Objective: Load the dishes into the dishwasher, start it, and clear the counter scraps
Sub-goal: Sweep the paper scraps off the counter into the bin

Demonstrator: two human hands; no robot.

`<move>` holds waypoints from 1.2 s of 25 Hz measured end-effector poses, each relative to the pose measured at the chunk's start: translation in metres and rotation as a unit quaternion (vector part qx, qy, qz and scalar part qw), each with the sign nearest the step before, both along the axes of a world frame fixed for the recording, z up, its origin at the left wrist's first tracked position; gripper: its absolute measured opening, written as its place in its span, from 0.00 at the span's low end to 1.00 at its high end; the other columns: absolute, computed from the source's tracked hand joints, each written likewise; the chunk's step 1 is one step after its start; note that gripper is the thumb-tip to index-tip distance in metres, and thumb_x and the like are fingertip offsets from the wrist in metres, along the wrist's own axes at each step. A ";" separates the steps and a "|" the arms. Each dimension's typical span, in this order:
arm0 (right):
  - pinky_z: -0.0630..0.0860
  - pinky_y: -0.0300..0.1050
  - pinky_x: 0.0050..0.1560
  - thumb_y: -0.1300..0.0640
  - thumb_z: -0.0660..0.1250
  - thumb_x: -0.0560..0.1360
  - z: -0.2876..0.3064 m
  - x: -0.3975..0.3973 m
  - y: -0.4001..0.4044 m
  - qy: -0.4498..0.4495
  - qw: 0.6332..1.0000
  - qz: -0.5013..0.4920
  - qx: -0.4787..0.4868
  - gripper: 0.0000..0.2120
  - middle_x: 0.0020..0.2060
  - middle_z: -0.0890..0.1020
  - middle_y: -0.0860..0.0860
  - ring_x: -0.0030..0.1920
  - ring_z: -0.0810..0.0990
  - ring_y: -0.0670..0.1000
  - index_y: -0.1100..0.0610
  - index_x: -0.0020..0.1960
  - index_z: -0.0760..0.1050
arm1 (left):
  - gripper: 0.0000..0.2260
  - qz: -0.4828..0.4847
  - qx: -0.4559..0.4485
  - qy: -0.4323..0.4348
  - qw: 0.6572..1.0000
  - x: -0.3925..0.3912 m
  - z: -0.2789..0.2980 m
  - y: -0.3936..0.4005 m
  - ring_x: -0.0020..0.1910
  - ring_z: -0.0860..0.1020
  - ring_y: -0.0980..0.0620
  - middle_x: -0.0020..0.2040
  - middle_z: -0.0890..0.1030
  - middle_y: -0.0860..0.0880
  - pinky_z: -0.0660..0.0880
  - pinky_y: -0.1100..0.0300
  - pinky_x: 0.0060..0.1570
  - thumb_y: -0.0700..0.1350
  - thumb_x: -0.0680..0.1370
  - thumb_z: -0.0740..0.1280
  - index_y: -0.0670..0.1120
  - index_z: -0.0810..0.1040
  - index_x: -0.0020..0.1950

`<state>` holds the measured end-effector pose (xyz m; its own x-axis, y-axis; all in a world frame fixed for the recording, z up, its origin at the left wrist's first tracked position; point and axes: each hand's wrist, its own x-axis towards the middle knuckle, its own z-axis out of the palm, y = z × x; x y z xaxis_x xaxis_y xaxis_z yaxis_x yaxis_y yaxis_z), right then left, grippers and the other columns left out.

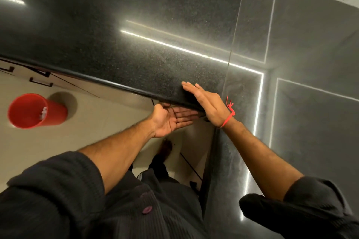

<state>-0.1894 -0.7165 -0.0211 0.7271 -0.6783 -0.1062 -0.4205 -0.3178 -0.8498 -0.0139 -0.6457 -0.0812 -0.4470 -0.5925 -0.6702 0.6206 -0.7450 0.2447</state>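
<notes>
The step in hand looks like clearing the counter scraps, the last part of the task. On the floor, well left of the hands, stands one red bin [37, 111] with something pale inside. Next comes the left hand [171, 117], palm up and cupped just below the front edge of the dark counter [136, 25], its fingers [186, 113] straight and loose, holding nothing that can be made out. Just right of it the right hand [206, 103] lies flat on the counter at that same edge, fingers together and straight, one red thread [229, 115] round its wrist. The scraps themselves are too small to tell; perhaps fine specks on the stone. The next move probably calls for a sweep over the edge into the waiting palm, then a carry to the bin. Count: two hands, one bin, one counter, no dishes or dishwasher in view
</notes>
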 end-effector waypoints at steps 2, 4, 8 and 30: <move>0.60 0.55 0.77 0.58 0.50 0.85 0.008 -0.007 -0.009 -0.050 0.995 -0.078 0.037 0.20 0.72 0.72 0.55 0.75 0.66 0.51 0.64 0.72 0.69 | 0.31 0.009 -0.001 0.001 1.000 -0.003 -0.001 0.000 0.67 0.76 0.34 0.66 0.76 0.31 0.71 0.44 0.69 0.51 0.81 0.45 0.32 0.73 0.70; 0.58 0.55 0.78 0.55 0.50 0.85 0.006 -0.008 -0.026 -0.011 0.989 -0.147 0.008 0.22 0.74 0.70 0.55 0.76 0.63 0.50 0.62 0.74 0.67 | 0.30 0.012 -0.003 0.005 1.000 -0.002 -0.002 0.000 0.66 0.76 0.34 0.66 0.76 0.31 0.72 0.44 0.67 0.51 0.81 0.45 0.32 0.72 0.69; 0.46 0.54 0.79 0.47 0.45 0.84 -0.016 0.008 -0.007 0.145 0.981 -0.013 -0.128 0.28 0.78 0.58 0.57 0.80 0.51 0.54 0.63 0.77 0.60 | 0.30 0.023 0.000 -0.002 1.000 -0.004 -0.001 0.000 0.61 0.80 0.36 0.62 0.80 0.32 0.75 0.45 0.64 0.51 0.81 0.45 0.33 0.77 0.64; 0.54 0.49 0.78 0.55 0.56 0.83 0.019 -0.038 -0.103 0.087 0.975 -0.105 -0.174 0.22 0.75 0.67 0.57 0.77 0.61 0.52 0.63 0.75 0.66 | 0.28 0.029 -0.002 0.045 0.999 -0.002 0.000 0.000 0.68 0.76 0.35 0.67 0.76 0.33 0.71 0.45 0.69 0.51 0.84 0.44 0.33 0.72 0.70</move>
